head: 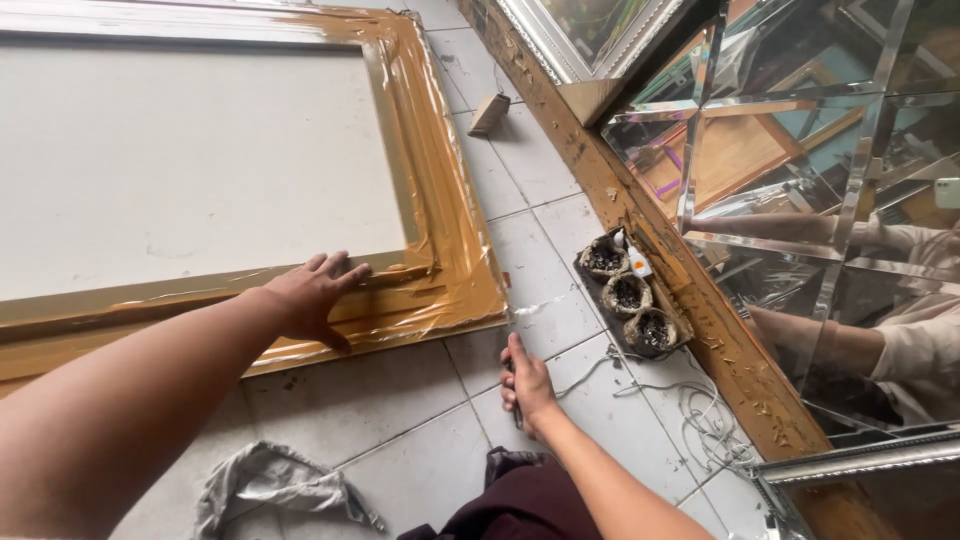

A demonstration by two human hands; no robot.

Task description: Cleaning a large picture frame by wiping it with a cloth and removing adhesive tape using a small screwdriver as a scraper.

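Pressing flat with the left hand (312, 296), fingers wide, keeping the big gold picture frame (440, 250) from sliding on the floor tiles (545, 250). Gripping a thin dark tool (512, 392) in the closed right hand (526, 380), near the frame's corner.

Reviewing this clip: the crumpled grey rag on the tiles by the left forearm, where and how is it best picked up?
Pinch the grey rag at its raised, bunched middle, coming straight down from above. It lies loose on the tiled floor, its folds stand up there, and nothing rests on it; the thin trailing ends would probably slip.

Pale tiled floor (540, 250), worn wooden beam (690, 290), faceted mirror panels (800, 150), grey rag (270, 485), soft daylight.
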